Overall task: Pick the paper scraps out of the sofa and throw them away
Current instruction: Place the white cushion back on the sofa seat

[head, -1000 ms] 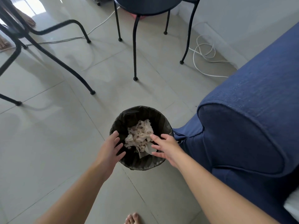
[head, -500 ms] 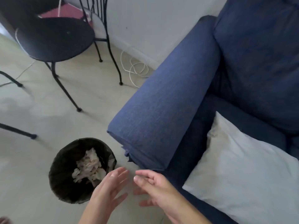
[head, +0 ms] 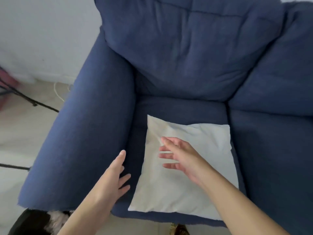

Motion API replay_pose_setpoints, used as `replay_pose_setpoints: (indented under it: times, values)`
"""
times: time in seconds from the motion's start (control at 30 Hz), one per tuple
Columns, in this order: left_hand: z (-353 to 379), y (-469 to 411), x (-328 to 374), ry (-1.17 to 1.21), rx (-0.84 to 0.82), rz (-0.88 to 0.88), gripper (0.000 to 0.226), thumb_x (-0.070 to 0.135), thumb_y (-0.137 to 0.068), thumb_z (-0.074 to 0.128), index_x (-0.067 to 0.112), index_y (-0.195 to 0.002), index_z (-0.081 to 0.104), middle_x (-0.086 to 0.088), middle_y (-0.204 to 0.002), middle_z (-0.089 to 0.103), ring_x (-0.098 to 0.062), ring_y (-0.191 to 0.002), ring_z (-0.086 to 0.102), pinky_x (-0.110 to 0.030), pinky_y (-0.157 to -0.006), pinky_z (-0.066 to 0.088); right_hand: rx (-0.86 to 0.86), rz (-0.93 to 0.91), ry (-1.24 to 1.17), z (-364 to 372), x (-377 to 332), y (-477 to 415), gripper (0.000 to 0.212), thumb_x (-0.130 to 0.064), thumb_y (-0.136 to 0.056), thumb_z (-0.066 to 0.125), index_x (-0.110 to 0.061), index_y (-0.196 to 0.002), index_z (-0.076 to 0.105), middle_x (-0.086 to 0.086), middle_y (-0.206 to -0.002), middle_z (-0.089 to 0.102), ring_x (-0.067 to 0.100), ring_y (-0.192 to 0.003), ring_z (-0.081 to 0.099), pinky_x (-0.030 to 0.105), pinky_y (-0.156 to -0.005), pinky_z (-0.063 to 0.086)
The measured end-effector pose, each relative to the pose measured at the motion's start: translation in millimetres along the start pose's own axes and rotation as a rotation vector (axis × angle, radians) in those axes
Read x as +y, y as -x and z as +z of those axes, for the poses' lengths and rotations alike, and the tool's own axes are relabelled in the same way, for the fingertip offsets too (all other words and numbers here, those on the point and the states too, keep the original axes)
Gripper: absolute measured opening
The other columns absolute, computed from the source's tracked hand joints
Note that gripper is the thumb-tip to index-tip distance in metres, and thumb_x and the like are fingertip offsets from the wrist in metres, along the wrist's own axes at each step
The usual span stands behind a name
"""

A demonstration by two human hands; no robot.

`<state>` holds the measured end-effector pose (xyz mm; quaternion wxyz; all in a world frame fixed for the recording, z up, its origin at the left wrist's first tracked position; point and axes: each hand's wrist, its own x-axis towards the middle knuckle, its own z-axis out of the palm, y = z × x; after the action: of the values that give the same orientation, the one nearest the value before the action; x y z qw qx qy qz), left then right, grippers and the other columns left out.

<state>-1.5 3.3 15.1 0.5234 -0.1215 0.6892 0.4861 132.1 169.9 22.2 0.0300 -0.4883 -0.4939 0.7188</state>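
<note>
A dark blue sofa point(head: 177, 48) fills most of the view. A white pillow point(head: 210, 150) lies flat on its left seat cushion. My right hand point(head: 179, 156) hovers over the pillow, empty, fingers spread. My left hand point(head: 111, 180) is open over the gap between the left armrest point(head: 88, 133) and the pillow, holding nothing. At the bottom left, the black bin point(head: 30, 223) peeks out below the armrest with crumpled paper scraps point(head: 55, 219) inside. No loose scraps show on the sofa.
Pale tiled floor point(head: 17, 133) lies left of the sofa, with black chair legs point(head: 33, 102) and a white cable point(head: 58, 92) near the wall. A second seat cushion point(head: 274, 158) continues to the right.
My view swung from the bin on the floor up and right to the sofa seat. Both empty hands moved from the bin to above the pillow and armrest gap.
</note>
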Motion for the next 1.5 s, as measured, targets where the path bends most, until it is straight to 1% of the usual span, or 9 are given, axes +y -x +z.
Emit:
replay_pose_setpoints:
  times: [0.2, 0.4, 0.5, 0.6, 0.8, 0.97, 1.2, 1.33, 1.5]
  values:
    - [89, -59, 36, -0.207, -0.035, 0.070, 0.069, 0.081, -0.071, 0.058, 0.041, -0.127, 0.048, 0.024, -0.104, 0.057, -0.012, -0.108, 0.058, -0.035, -0.090, 0.047, 0.293, 0.026, 0.003, -96, 2, -36, 0.033, -0.060, -0.089, 0.065, -0.033, -0.107, 0.066, -0.002, -0.113, 0.072, 0.011, -0.101, 0.072, 0.038, -0.084, 0.064]
    - [140, -122, 36, -0.466, 0.104, 0.041, 0.118, 0.086, -0.059, 0.062, 0.026, -0.154, 0.026, 0.000, -0.126, 0.057, -0.025, -0.109, 0.059, -0.042, -0.089, 0.047, 0.559, 0.083, 0.204, -171, 23, -85, 0.059, -0.062, -0.085, 0.066, -0.025, -0.131, 0.058, -0.001, -0.133, 0.061, 0.023, -0.121, 0.058, 0.041, -0.102, 0.049]
    - [147, -146, 27, -0.569, 0.213, -0.014, 0.137, 0.085, -0.053, 0.069, 0.022, -0.159, 0.008, -0.010, -0.155, 0.036, -0.036, -0.135, 0.041, -0.049, -0.109, 0.035, 0.607, 0.212, 0.421, -197, 44, -106, 0.087, -0.069, -0.080, 0.065, -0.029, -0.152, 0.036, 0.010, -0.152, 0.041, 0.035, -0.135, 0.045, 0.053, -0.111, 0.039]
    - [150, -160, 19, -0.600, 0.229, -0.025, 0.119, 0.080, -0.056, 0.072, 0.013, -0.146, 0.033, -0.009, -0.122, 0.057, -0.033, -0.106, 0.057, -0.041, -0.089, 0.045, 0.488, 0.313, 0.283, -211, 62, -115, 0.114, -0.074, -0.074, 0.068, -0.038, -0.161, 0.003, 0.010, -0.162, 0.031, 0.038, -0.142, 0.041, 0.053, -0.114, 0.037]
    - [171, -165, 41, -0.530, 0.274, 0.291, 0.050, 0.061, -0.074, 0.075, 0.025, -0.097, 0.050, -0.002, -0.095, 0.068, -0.021, -0.077, 0.066, -0.034, -0.060, 0.052, 0.520, -0.029, 0.283, -218, 42, -138, 0.103, -0.062, -0.083, 0.070, -0.040, -0.160, 0.006, -0.003, -0.162, 0.038, 0.027, -0.142, 0.045, 0.044, -0.112, 0.040]
    - [199, -155, 116, -0.389, 0.307, 0.714, 0.037, 0.061, -0.078, 0.071, 0.041, -0.094, 0.045, 0.015, -0.092, 0.067, -0.002, -0.077, 0.067, -0.022, -0.058, 0.050, 0.649, -0.489, 0.255, -225, -40, -157, 0.093, -0.061, -0.089, 0.066, -0.037, -0.160, 0.011, -0.015, -0.167, 0.025, 0.009, -0.150, 0.031, 0.042, -0.122, 0.033]
    - [225, -170, 197, -0.252, 0.313, 0.966, 0.045, 0.066, -0.079, 0.068, 0.057, -0.109, 0.035, 0.032, -0.104, 0.060, 0.022, -0.091, 0.056, -0.005, -0.065, 0.044, 0.681, -0.853, 0.206, -238, -128, -194, 0.094, -0.052, -0.092, 0.069, -0.026, -0.160, 0.010, -0.003, -0.169, 0.020, 0.009, -0.153, 0.024, 0.043, -0.123, 0.031]
    - [232, -198, 215, -0.281, 0.283, 0.998, 0.054, 0.064, -0.083, 0.065, 0.041, -0.118, 0.030, 0.024, -0.110, 0.054, 0.026, -0.091, 0.052, -0.010, -0.071, 0.043, 0.680, -0.904, 0.257, -253, -137, -220, 0.096, -0.044, -0.094, 0.070, -0.013, -0.160, 0.008, 0.005, -0.169, 0.019, 0.015, -0.154, 0.024, 0.045, -0.123, 0.030]
    - [236, -225, 225, -0.384, 0.282, 1.070, 0.085, 0.060, -0.090, 0.060, 0.020, -0.149, 0.015, 0.034, -0.110, 0.041, 0.040, -0.090, 0.039, 0.011, -0.069, 0.032, 0.669, -0.977, 0.276, -262, -138, -242, 0.097, -0.043, -0.095, 0.070, -0.009, -0.160, 0.007, 0.010, -0.168, 0.019, 0.017, -0.154, 0.026, 0.046, -0.122, 0.032]
